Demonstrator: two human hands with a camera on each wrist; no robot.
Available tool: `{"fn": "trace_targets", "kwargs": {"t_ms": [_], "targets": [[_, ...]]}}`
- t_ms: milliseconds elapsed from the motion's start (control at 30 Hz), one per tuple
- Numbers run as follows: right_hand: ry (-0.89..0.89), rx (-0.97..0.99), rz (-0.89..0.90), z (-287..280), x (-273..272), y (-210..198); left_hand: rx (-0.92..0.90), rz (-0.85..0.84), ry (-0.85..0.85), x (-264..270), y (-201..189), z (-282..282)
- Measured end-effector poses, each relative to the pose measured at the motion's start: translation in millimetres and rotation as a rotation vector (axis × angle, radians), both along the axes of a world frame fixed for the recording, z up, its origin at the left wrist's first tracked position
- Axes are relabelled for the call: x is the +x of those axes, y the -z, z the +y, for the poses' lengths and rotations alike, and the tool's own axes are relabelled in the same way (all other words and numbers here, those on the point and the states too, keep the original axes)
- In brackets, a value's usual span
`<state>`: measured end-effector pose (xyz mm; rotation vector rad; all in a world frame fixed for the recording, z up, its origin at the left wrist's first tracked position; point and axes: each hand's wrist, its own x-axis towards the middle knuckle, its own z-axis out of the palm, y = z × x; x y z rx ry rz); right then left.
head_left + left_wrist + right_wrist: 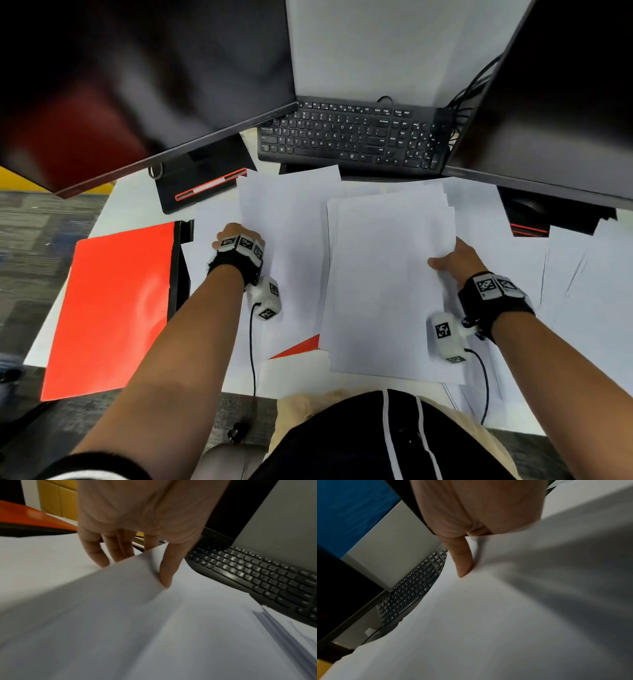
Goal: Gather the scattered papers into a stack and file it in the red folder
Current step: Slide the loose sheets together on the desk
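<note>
White desk [137,205], keyboard [349,137] and monitors [144,85] behind.
My right hand [455,260] pinches the paper stack [387,281]; my left hand [236,240] pinches a sheet [284,219] beside the red folder [113,308].

A black keyboard [352,135] lay at the tabletop's [137,205] far edge, flanked by two dark monitors [144,89], with black cables [469,85] behind its right end.

Both hands [452,258] in pinch grip
</note>
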<state>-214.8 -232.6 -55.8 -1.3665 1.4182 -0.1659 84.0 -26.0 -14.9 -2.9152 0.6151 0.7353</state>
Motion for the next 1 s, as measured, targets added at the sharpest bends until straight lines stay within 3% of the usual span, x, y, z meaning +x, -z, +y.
{"fn": "trace_targets", "kwargs": {"t_ms": [100, 300, 367, 500, 567, 700, 833, 1000], "targets": [[-0.010, -0.021, 0.058, 2, 4, 5, 0.140, 0.004, 0.047, -6, -1, 2], [-0.013, -0.001, 0.135, 5, 10, 8, 0.062, -0.001, 0.219, 11, 6, 15], [-0.018, 0.007, 0.150, 5, 11, 8, -0.026, 0.088, 0.114, 16, 7, 16], [-0.024, 0.006, 0.162, 6, 11, 5, -0.296, 0.244, -0.273, 18, -1, 7], [-0.038, 0.004, 0.172, 7, 12, 3, -0.430, 0.245, -0.337, 14, -8, -4], [-0.046, 0.008, 0.186, 10, 12, -1, -0.581, 0.024, -0.188, 15, -37, -23], [-0.035, 0.015, 0.205, 12, 12, -5, -0.588, -0.229, -0.007, 30, -89, -37], [0.001, 0.044, 0.156, 13, 8, -12, -0.714, -0.281, 0.019, 45, -152, -44]]}}
